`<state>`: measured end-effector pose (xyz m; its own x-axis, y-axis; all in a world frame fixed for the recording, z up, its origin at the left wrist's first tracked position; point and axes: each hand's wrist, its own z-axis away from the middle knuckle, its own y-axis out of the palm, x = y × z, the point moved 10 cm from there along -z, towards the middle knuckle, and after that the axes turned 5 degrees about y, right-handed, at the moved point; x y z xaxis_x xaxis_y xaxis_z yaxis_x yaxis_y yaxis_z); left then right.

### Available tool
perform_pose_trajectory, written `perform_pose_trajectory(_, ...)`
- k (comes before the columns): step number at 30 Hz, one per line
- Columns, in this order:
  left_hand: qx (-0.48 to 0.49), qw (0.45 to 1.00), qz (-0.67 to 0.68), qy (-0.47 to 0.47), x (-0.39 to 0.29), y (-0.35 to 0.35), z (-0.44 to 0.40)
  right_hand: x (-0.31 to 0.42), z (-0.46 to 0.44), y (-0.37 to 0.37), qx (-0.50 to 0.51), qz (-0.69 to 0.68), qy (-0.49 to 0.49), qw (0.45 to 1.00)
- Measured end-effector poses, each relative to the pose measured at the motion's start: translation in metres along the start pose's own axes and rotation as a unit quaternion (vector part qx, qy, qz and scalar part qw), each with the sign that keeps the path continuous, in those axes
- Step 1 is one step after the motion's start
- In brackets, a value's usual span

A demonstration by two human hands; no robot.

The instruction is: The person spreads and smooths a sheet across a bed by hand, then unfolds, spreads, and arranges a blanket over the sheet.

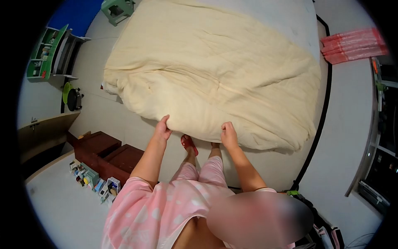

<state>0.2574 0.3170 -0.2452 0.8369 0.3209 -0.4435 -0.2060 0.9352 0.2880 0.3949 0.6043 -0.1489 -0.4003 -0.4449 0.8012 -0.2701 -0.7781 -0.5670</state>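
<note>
A large cream-coloured quilt (199,54) is spread over the bed, its near edge bulging and hanging down toward me. My left hand (163,128) is at that near edge, its thumb along the cloth and its other fingers closed and partly hidden. To the right, my right hand (228,135) is closed in a fist on the same edge, pinching the cloth. Wrinkles run across the quilt beyond both hands. At the far right of the bed a pale blue-white sheet (290,20) shows from under the quilt.
Dark red drawers (101,147) and a white surface (54,195) with small bottles stand at my left. A green stool (117,10) is by the bed's far left corner. Pink-red cloth (352,45) lies at the right wall. A red slipper (189,145) is on my foot.
</note>
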Motion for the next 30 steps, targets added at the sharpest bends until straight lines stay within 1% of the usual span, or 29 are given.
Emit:
perform_pose_trajectory(1,-0.009,1.0,-0.007,0.007,0.0,-0.002,0.005,0.01,0.0,0.006,0.008,-0.01,0.022,1.0)
perform_pose_trajectory(4,-0.024,0.998,-0.06,0.006,0.008,-0.007,0.023,0.07,0.0,0.047,0.081,-0.057,-0.029,0.995)
perform_pose_trajectory(7,-0.021,0.998,-0.064,-0.008,0.013,-0.002,0.045,0.146,0.011,0.093,0.107,-0.005,-0.172,0.979)
perform_pose_trajectory(8,-0.016,0.998,-0.058,-0.015,0.015,0.0,0.054,0.157,0.013,0.104,0.085,0.033,-0.178,0.98)
perform_pose_trajectory(10,-0.015,0.996,-0.089,-0.004,0.008,0.007,0.072,0.174,0.018,0.122,0.039,0.109,-0.188,0.975)
perform_pose_trajectory(11,-0.015,0.994,-0.105,0.001,0.005,0.006,0.077,0.165,0.011,0.136,0.079,0.12,-0.142,0.979)
perform_pose_trajectory(12,-0.011,0.993,-0.119,0.023,0.011,-0.007,0.064,0.152,0.002,0.151,0.119,0.132,-0.094,0.98)
perform_pose_trajectory(13,0.012,0.995,-0.096,0.033,0.008,-0.008,0.062,0.137,-0.006,0.164,0.158,0.145,-0.046,0.976)
perform_pose_trajectory(14,0.036,0.996,-0.073,0.043,0.005,-0.009,0.06,0.13,-0.015,0.164,0.132,0.098,-0.028,0.986)
perform_pose_trajectory(15,0.062,0.996,-0.049,0.051,0.004,-0.009,0.058,0.129,-0.018,0.164,0.158,0.095,0.009,0.983)
perform_pose_trajectory(16,0.034,0.997,-0.054,0.039,0.009,-0.021,0.051,0.135,-0.022,0.157,0.182,0.095,0.044,0.978)
perform_pose_trajectory(17,0.013,0.999,-0.031,0.001,0.018,-0.03,0.043,0.136,-0.024,0.153,0.205,0.096,0.08,0.971)
perform_pose_trajectory(18,-0.007,0.999,-0.01,-0.039,0.025,-0.034,0.039,0.136,-0.026,0.149,0.209,0.109,0.076,0.969)
perform_pose_trajectory(19,-0.026,0.996,0.01,-0.079,0.032,-0.037,0.035,0.137,-0.027,0.143,0.212,0.064,0.082,0.972)
perform_pose_trajectory(21,-0.007,0.985,0.14,-0.098,0.034,-0.032,0.025,0.138,-0.026,0.128,0.22,-0.027,0.09,0.971)
perform_pose_trajectory(22,0.002,0.973,0.203,-0.106,0.035,-0.031,0.016,0.134,-0.026,0.124,0.233,-0.051,0.094,0.967)
perform_pose_trajectory(25,0.026,0.948,0.317,0.035,0.009,-0.043,-0.017,0.123,-0.025,0.118,0.272,-0.129,0.102,0.948)
perform_pose_trajectory(28,0.06,0.945,0.32,0.018,-0.03,-0.052,-0.017,0.106,-0.018,0.119,0.307,-0.159,0.171,0.923)
perform_pose_trajectory(29,-0.014,0.95,0.304,0.069,-0.05,-0.069,-0.008,0.107,-0.019,0.123,0.306,-0.12,0.136,0.935)
perform_pose_trajectory(30,-0.089,0.946,0.286,0.12,-0.082,-0.079,0.021,0.104,-0.019,0.131,0.305,-0.081,0.1,0.944)
